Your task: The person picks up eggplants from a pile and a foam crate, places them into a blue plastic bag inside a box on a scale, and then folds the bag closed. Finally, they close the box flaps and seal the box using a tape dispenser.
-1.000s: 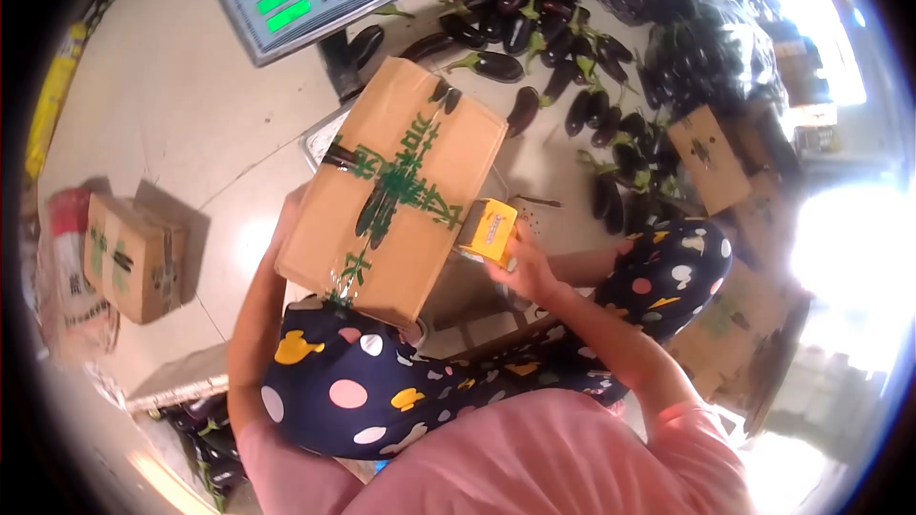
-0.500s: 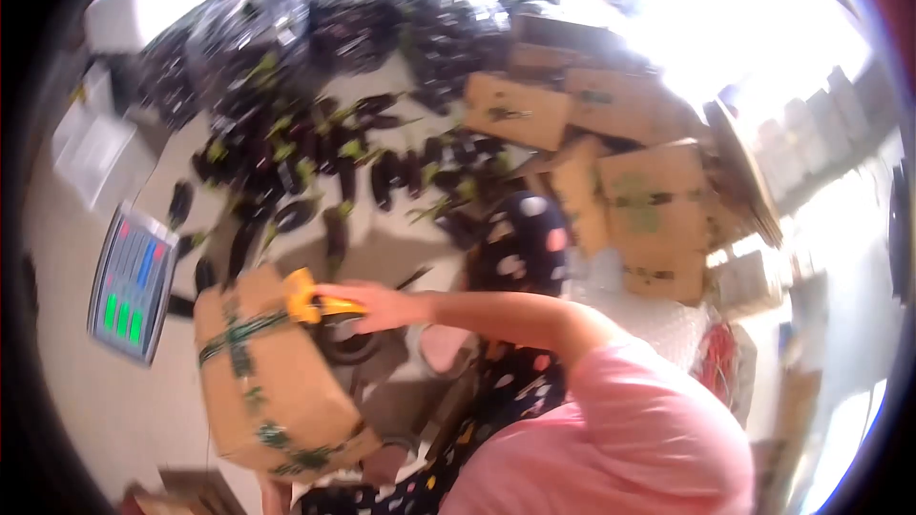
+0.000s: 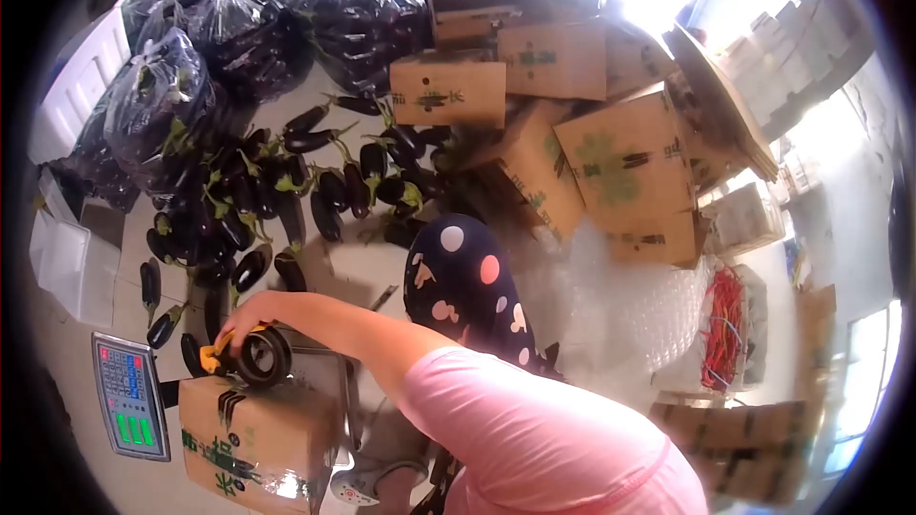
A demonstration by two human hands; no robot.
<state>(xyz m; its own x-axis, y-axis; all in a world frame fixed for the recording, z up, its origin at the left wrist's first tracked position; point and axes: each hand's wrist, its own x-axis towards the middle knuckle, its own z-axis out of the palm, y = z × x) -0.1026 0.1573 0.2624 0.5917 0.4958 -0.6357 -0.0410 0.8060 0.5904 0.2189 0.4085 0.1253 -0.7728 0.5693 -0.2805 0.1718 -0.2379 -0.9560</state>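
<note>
My right hand [image 3: 250, 313] is closed around the yellow handle of a tape dispenser [image 3: 262, 358] with a dark roll. The dispenser rests right at the top edge of a cardboard box [image 3: 253, 443] printed with green characters, and shiny tape shows on the side of the box. My left hand is out of view. Just left of the box stands a weighing scale's display [image 3: 131, 396] with green digits. Loose eggplants [image 3: 250, 269] lie on the floor beyond my hand.
Clear plastic bags of eggplants [image 3: 367, 24] stand at the back. Cardboard boxes [image 3: 625, 167] are piled right of my bent knee [image 3: 463, 277]. A white bin [image 3: 81, 272] stands at left, and a crate with red strands [image 3: 725, 329] is at right.
The box is turned, showing a different printed face. My right hand has brought the tape dispenser to its top edge. My left hand, partly visible under the box before, is gone from view.
</note>
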